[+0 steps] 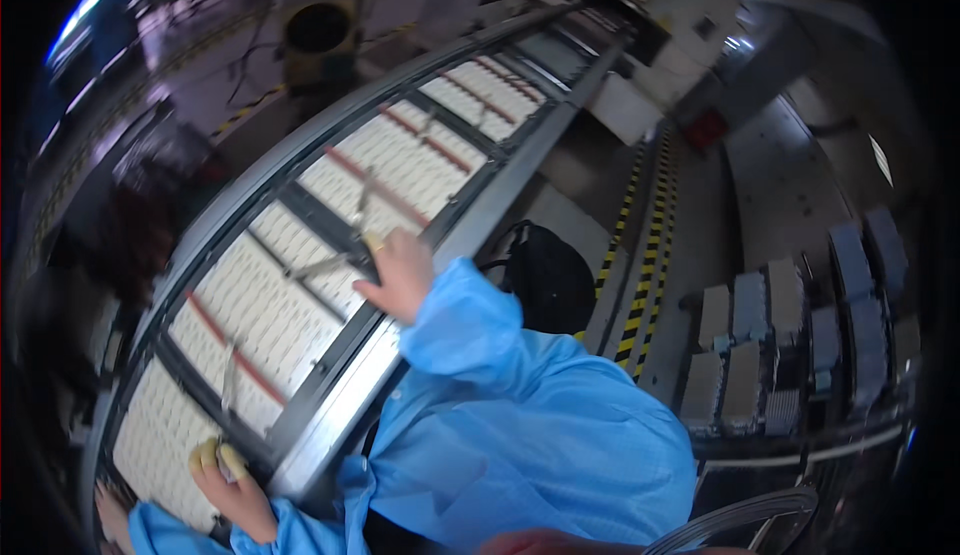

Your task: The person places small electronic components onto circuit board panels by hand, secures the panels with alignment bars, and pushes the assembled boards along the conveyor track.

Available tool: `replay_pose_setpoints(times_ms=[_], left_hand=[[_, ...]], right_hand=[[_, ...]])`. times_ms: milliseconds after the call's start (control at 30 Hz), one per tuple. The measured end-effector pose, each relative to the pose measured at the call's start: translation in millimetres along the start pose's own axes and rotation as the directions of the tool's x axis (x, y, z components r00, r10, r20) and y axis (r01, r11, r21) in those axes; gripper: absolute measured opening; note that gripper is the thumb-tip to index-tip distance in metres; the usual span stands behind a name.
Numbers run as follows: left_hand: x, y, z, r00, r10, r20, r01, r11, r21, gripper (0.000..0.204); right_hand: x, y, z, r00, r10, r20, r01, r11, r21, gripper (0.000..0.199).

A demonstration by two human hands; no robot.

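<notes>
A conveyor line runs diagonally past me, carrying trays with rows of small off-white parts. My right hand, in a blue sleeve, hovers over the near side of a tray. Its thumb and index finger are spread, with a yellow cot on a fingertip. Beside these fingers lies a slim metal piece across the tray. Lower left, my left hand rests at the near edge of another tray. Its yellow-cotted fingers are pinched round something small and greyish that I cannot make out.
At the lower left edge another person's hand reaches to the same tray. Reddish bars cross several trays. A black seat back or bag stands right of the line. Stacked trays fill a rack at right. A machine stands at the far end.
</notes>
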State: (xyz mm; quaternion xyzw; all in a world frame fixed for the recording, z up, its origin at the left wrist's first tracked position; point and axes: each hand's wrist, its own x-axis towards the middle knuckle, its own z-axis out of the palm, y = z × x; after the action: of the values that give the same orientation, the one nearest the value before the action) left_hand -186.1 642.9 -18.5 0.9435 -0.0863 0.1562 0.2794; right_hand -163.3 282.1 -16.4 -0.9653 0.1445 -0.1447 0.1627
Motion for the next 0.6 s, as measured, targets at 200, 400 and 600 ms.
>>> replay_pose_setpoints(times_ms=[200,400,600], left_hand=[[15.9,9.0,1.9,0.998,0.024,0.057,-0.024,1.0,-0.007,0.02],[18.3,0.1,-0.5,0.994,0.072,0.083,-0.075,0.996,0.039,0.021],[3.6,-19.8,-16.2,0.978,0.174,-0.118,-0.169,0.984,0.049,0.019]], right_hand=[[12.7,-5.2,21.1,0.99,0.121,-0.078,-0.12,0.993,0.017,0.053],[13.4,-2.1,11.7,0.978,0.18,-0.102,-0.171,0.982,0.085,0.068],[10.8,-12.2,22.0,0.97,0.193,-0.15,-0.186,0.981,0.064,0.071]])
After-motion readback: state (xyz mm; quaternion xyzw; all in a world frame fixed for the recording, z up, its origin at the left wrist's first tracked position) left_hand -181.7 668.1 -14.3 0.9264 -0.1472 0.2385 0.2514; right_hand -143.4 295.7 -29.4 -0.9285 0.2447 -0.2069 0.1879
